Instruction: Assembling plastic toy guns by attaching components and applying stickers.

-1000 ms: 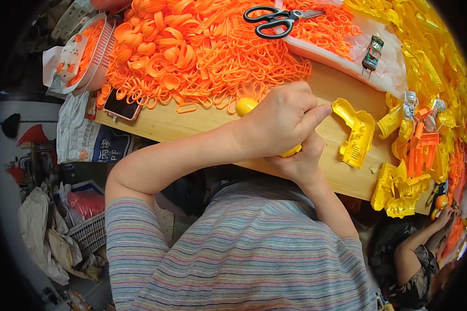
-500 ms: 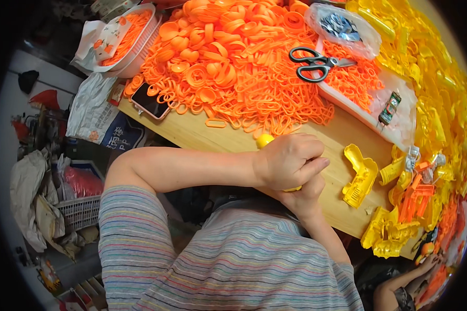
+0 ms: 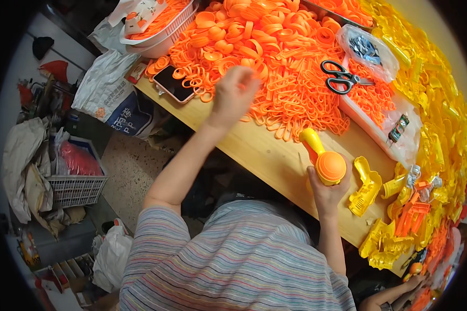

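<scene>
My right hand point(image 3: 328, 193) is wrapped round a yellow plastic toy part point(image 3: 310, 139) above the table's front edge. An orange dome point(image 3: 331, 165) sits in the round end of that part, facing up; its yellow arm points away to the left. My left hand point(image 3: 236, 97) is over the near edge of the heap of orange cups and rings point(image 3: 228, 39). Its fingers are bent but smeared by motion, so whether they hold anything is unclear. A yellow half shell point(image 3: 366, 187) lies on the table just right of my right hand.
Orange oval links point(image 3: 298, 101) spread over the wooden table point(image 3: 254, 147). Black-handled scissors point(image 3: 342, 78) rest by a white tray point(image 3: 373, 127). A phone point(image 3: 174, 84) lies at the left edge. Yellow parts point(image 3: 433, 103) are piled right; another person's arm point(image 3: 392, 295) shows lower right.
My hands, pressed together round the yellow part before, have come apart. The left has moved away to the orange heap; the right keeps the part, its orange dome now showing. The view has shifted.
</scene>
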### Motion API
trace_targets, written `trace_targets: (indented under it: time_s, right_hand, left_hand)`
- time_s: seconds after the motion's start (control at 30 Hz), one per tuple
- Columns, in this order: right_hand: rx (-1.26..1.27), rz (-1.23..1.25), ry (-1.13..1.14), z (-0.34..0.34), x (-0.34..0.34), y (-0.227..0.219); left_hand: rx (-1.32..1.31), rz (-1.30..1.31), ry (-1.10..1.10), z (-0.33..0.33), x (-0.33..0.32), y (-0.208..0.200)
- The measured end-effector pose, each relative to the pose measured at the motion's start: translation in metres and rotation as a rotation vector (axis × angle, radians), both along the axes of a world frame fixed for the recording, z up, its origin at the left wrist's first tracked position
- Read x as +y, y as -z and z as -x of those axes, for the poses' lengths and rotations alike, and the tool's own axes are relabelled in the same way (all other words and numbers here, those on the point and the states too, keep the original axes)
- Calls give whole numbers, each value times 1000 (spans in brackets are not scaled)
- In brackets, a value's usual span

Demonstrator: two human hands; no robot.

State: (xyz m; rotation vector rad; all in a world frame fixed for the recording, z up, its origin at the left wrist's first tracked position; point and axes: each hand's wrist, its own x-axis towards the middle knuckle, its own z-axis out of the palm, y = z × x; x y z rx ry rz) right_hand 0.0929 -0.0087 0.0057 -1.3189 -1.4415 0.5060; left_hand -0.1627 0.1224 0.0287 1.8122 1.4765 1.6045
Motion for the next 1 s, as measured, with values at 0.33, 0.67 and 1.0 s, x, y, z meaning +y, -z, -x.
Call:
trace_targets:
  time_s: [0.33, 0.67, 1.0]
  right_hand:
    - [19, 3, -34, 5, -3, -4]
    - [14, -17, -38, 6, -3, -6]
    - [94, 10, -11, 1, -4, -6]
  left_hand:
    - [520, 486, -371, 43, -2, 24]
    - [347, 309, -470, 33, 8, 52]
    - [-2, 241, -404, 38, 10, 59]
